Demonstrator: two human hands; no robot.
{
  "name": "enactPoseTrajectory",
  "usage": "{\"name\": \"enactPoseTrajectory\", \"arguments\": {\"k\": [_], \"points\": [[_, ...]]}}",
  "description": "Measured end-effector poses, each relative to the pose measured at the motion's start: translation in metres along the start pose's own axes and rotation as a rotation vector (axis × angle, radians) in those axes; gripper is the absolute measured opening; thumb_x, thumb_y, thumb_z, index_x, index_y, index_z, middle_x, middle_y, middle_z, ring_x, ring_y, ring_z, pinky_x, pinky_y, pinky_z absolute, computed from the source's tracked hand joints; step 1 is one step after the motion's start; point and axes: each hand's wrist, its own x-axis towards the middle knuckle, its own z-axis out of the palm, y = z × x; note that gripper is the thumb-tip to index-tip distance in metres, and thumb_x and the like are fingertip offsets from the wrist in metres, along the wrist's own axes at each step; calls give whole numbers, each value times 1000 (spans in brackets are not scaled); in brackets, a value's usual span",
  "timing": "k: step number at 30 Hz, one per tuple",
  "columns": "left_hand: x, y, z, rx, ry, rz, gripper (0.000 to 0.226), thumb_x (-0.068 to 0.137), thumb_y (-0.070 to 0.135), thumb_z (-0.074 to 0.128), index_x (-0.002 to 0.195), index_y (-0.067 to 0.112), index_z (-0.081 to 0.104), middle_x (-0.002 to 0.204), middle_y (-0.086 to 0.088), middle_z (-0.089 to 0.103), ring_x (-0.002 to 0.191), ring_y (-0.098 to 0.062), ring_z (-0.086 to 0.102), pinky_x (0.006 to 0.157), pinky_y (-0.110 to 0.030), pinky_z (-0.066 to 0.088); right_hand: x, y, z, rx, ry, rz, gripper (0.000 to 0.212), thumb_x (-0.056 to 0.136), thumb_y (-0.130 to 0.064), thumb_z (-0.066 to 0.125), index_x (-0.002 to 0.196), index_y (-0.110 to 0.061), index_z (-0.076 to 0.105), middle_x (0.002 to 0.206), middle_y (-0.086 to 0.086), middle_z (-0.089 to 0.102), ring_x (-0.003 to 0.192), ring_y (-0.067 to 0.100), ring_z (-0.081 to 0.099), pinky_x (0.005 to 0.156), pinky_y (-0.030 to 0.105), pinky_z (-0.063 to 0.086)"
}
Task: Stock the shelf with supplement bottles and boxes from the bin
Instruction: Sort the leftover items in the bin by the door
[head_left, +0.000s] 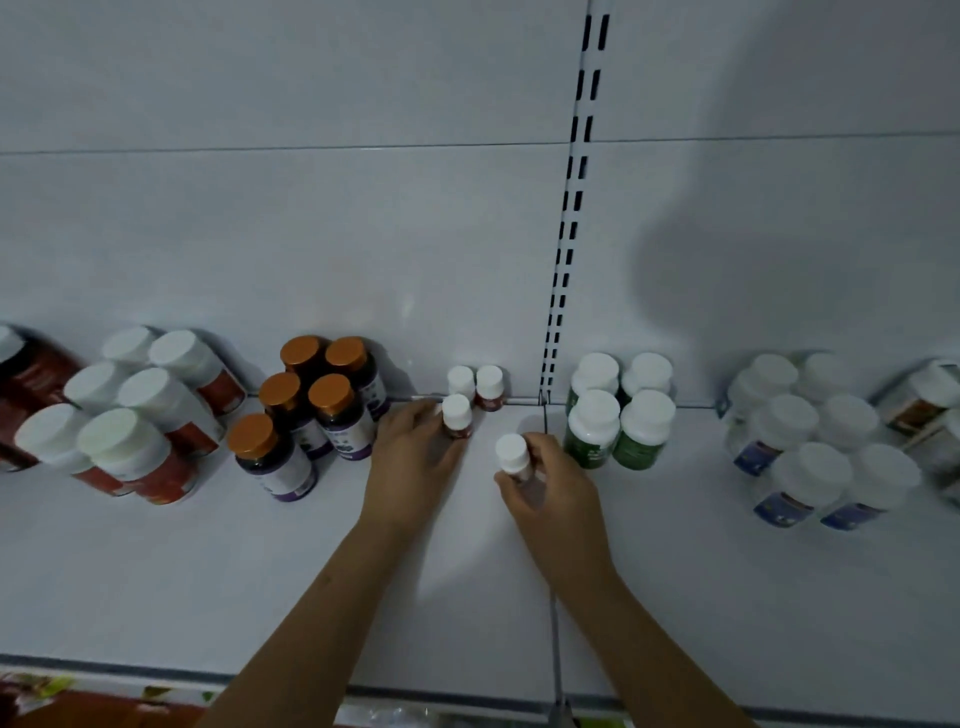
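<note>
On the white shelf (208, 571), two small white-capped bottles with red labels (477, 385) stand against the back wall. My left hand (410, 462) grips a third small white-capped bottle (457, 415) just in front of them, standing on the shelf. My right hand (550, 488) holds a fourth small white-capped bottle (513, 454) a little nearer and to the right, above or on the shelf surface. The bin is out of view.
Orange-capped dark bottles (317, 400) stand left of my hands, with larger red-labelled white-capped bottles (130, 415) further left. Green bottles (618, 415) stand right of the slotted upright (563, 249); blue-labelled bottles (821, 447) and boxes (924, 410) sit far right.
</note>
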Motion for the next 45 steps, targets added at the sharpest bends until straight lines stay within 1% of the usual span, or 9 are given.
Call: {"name": "enactPoseTrajectory", "arguments": {"k": [10,14,17,20,24,30,36,40,45], "points": [[5,-5,3,124,-62,28,51,94,53,45,132,22,61,137,-2,57,124,-26,50,103,-44,42,0,-1,-1,20,-6,17,29,84,-23,74,107,-27,58,98,-13,63,91,6,57,79,23,46],[3,-1,-2,128,-82,21,56,92,52,47,135,18,58,136,-3,57,124,-24,50,106,-40,40,-1,-4,-3,32,-24,10,27,85,-23,74,108,-24,59,97,-12,64,91,9,58,81,28,49],[-13,4,-10,175,-149,31,58,94,43,56,140,9,51,145,-10,49,133,-27,43,112,-32,29,-2,-4,-5,80,-24,44,26,86,-22,73,109,-23,60,100,-11,66,94,8,61,85,30,51],[-58,1,-31,231,-184,91,62,97,50,44,146,14,45,155,-6,38,143,-22,34,114,-34,28,-6,-11,-6,143,-16,67,30,87,-21,74,114,-22,62,106,-11,67,99,5,62,89,24,50],[-111,-17,-71,248,-222,94,61,98,56,34,150,23,40,160,3,29,147,-13,24,117,-34,25,-18,-41,9,174,-70,10,31,86,-20,75,113,-28,62,105,-16,67,97,-1,61,83,6,42],[-175,-59,-148,264,-128,-84,62,97,63,23,151,33,32,159,7,30,144,-12,27,116,-31,22,-44,-115,79,204,-372,-154,35,85,-21,76,112,-34,60,105,-22,65,99,-5,60,82,4,43],[-235,-134,-244,307,0,-303,59,96,60,28,149,34,36,157,10,31,145,-11,26,117,-32,25,-73,-207,187,284,-585,-231,34,85,-20,77,110,-37,60,106,-19,68,100,-1,63,83,8,46],[-281,-192,-311,290,71,-414,58,98,60,28,150,35,34,158,12,27,147,-10,21,118,-33,24,-97,-268,274,301,-678,-266,32,85,-19,76,113,-28,64,109,-13,68,98,3,64,84,14,50],[-326,-268,-393,317,142,-515,61,96,64,22,150,37,33,158,12,27,147,-10,21,118,-39,29,-131,-345,370,300,-704,-291,33,85,-21,76,109,-36,60,102,-22,64,94,-6,61,75,5,44]]}}
